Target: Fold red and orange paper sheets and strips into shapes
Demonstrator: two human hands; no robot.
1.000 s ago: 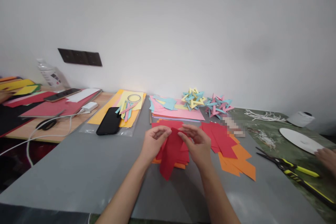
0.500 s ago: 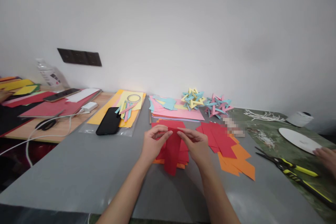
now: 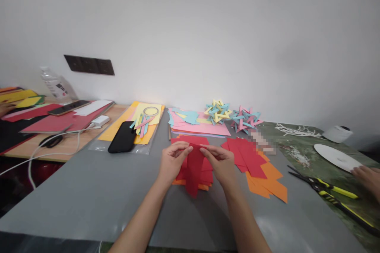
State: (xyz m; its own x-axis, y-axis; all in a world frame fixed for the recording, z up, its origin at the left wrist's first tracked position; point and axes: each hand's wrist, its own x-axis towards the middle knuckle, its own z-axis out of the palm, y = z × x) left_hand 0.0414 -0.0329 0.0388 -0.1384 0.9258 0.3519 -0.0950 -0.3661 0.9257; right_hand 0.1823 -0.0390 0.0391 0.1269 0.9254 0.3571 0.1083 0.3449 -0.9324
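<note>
Left hand (image 3: 173, 161) and right hand (image 3: 221, 163) each in a pinching grip on the top edge of a folded red paper strip (image 3: 194, 169), held above a stack of red and orange paper pieces (image 3: 204, 174), mid grey worktop (image 3: 97, 189), toward its near edge

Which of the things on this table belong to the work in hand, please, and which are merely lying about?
In hand: red paper piece, pinched by left hand and right hand; red stack beneath.

Lying about: black phone, scissors, paper stars, white disc.
</note>
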